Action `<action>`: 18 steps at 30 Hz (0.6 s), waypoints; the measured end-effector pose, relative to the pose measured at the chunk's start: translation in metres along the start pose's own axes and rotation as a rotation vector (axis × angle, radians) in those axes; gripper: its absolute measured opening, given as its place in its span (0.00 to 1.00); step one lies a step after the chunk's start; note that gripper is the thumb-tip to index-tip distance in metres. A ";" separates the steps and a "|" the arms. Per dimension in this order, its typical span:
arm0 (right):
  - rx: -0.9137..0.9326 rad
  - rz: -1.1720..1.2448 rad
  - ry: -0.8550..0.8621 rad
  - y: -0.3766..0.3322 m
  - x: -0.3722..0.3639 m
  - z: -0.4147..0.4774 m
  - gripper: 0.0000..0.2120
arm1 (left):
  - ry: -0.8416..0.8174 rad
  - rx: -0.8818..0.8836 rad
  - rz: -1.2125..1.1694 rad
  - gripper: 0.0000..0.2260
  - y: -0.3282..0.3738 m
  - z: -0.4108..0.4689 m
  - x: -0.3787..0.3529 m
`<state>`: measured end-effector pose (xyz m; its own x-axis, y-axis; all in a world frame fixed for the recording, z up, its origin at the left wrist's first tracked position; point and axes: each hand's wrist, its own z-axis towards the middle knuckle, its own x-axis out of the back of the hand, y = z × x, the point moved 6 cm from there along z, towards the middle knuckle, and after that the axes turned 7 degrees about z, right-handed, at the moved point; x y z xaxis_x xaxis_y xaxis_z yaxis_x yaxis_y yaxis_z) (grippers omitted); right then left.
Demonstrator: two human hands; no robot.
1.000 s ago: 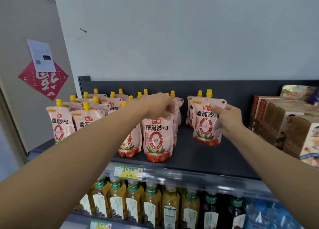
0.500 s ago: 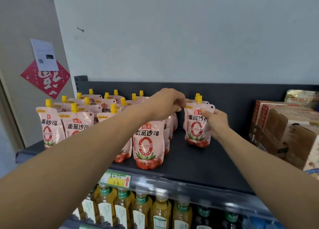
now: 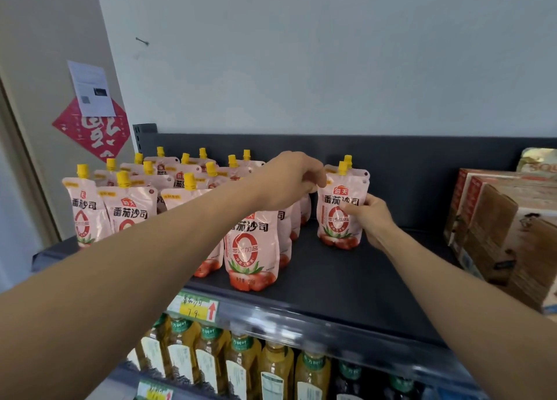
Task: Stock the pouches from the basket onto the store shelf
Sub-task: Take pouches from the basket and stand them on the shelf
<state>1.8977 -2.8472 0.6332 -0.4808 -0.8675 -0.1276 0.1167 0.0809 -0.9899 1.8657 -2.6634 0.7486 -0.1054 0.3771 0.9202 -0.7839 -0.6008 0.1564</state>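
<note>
Head cam: my right hand [image 3: 369,218] grips pouch [image 3: 337,206] upright on shelf [image 3: 346,285], thumb on front. Left hand [image 3: 286,179] curled at its top corner, can't tell if pinching.

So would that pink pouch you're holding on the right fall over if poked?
Probably: the yellow-capped pink plastic pouch stands tall on a narrow base, so a high poke could tip it. Its bulging, shiny sides suggest it's squishy, perhaps slippery.

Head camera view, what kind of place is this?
Most likely a small grocery shop: a dark shelf holds rows of identical spouted pouches, a price tag sits on its front edge, and bottled drinks line the shelf below.
</note>
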 end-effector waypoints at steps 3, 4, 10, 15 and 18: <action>0.020 -0.023 0.005 -0.003 0.005 -0.001 0.17 | -0.009 -0.013 0.002 0.11 0.004 -0.002 -0.002; 0.036 -0.036 0.014 -0.005 0.007 -0.002 0.17 | -0.009 -0.015 0.000 0.11 0.004 -0.003 -0.002; 0.299 -0.207 0.283 -0.032 0.018 -0.034 0.17 | 0.024 -0.087 -0.036 0.10 0.011 -0.021 0.000; 0.505 -0.301 0.268 -0.053 -0.001 -0.098 0.12 | 0.037 -0.166 -0.041 0.08 0.018 -0.055 -0.001; 0.615 -0.401 0.205 -0.048 -0.019 -0.152 0.06 | -0.011 -0.203 -0.103 0.08 0.015 -0.093 -0.010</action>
<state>1.7694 -2.7602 0.6735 -0.7333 -0.6593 0.1662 0.3332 -0.5615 -0.7574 1.7985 -2.6109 0.7083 -0.0124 0.4209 0.9070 -0.8975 -0.4045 0.1755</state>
